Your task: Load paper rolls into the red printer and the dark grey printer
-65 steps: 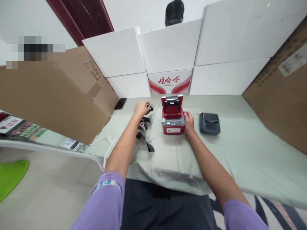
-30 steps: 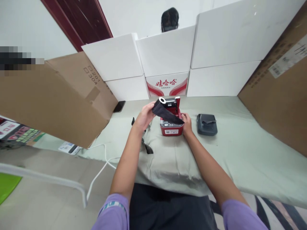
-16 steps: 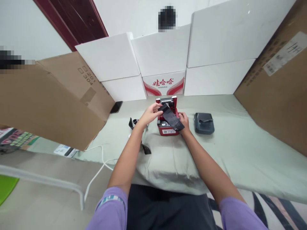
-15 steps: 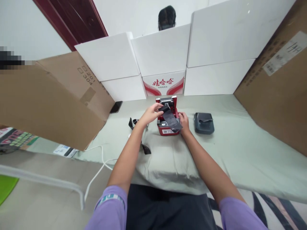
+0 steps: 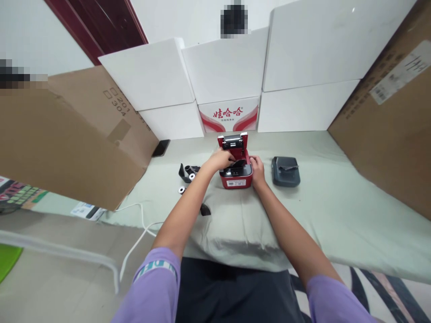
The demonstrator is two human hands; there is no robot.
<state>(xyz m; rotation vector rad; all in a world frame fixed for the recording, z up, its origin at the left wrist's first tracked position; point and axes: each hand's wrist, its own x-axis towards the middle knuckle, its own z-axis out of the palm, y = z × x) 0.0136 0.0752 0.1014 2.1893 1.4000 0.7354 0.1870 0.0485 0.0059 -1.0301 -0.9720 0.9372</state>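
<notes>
A small red printer (image 5: pixel 236 176) stands on the green cloth with its lid up. My left hand (image 5: pixel 220 159) reaches into its open bay, fingers curled on a black paper roll (image 5: pixel 237 163) that lies in the bay. My right hand (image 5: pixel 257 167) grips the printer's right side. Several more black rolls (image 5: pixel 187 172) lie on the cloth to the left of the printer.
A dark grey printer (image 5: pixel 286 171) sits to the right. White foam boxes (image 5: pixel 229 72) wall the back, with a person's head behind them. Brown cardboard (image 5: pixel 67 134) leans at left and another sheet (image 5: pixel 390 107) at right. A phone (image 5: pixel 160 147) and a white cable (image 5: pixel 141 224) lie at left.
My left hand took a black roll from the pile at left, carried it over the red printer with its tail unrolled, and has lowered it into the bay. My right hand stayed on the printer.
</notes>
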